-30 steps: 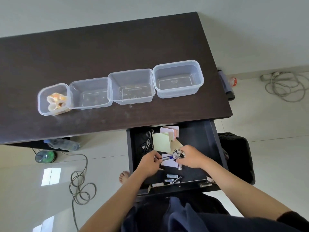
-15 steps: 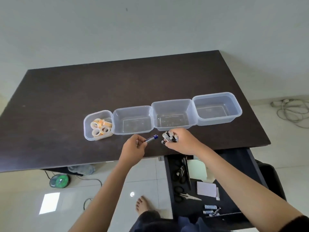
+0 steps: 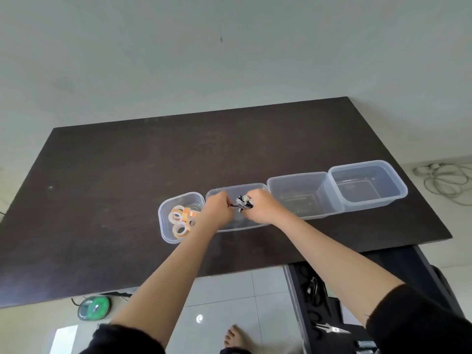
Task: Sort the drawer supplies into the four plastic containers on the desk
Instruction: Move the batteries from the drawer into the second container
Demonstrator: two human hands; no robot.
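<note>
Four clear plastic containers stand in a row on the dark desk (image 3: 127, 190). The leftmost small container (image 3: 166, 226) holds several tape rolls (image 3: 181, 218). Both hands are over the second container (image 3: 238, 187). My right hand (image 3: 263, 209) is shut on a bundle of batteries (image 3: 244, 201). My left hand (image 3: 218, 209) is shut on a single small battery (image 3: 233, 206), mostly hidden by the fingers. The third container (image 3: 321, 198) and the fourth container (image 3: 398, 187) hold nothing. The open drawer (image 3: 296, 290) at lower right shows scissors (image 3: 310, 290).
A cable coil (image 3: 449, 180) lies on the floor at the far right. A green round object (image 3: 94, 306) sits on the floor under the desk's left part. A bare foot (image 3: 233, 339) rests on the tiles below.
Both hands rose from the drawer to the desk and moved over the second container, carrying the batteries. The view tilted upward, so the drawer now sits at the lower right.
</note>
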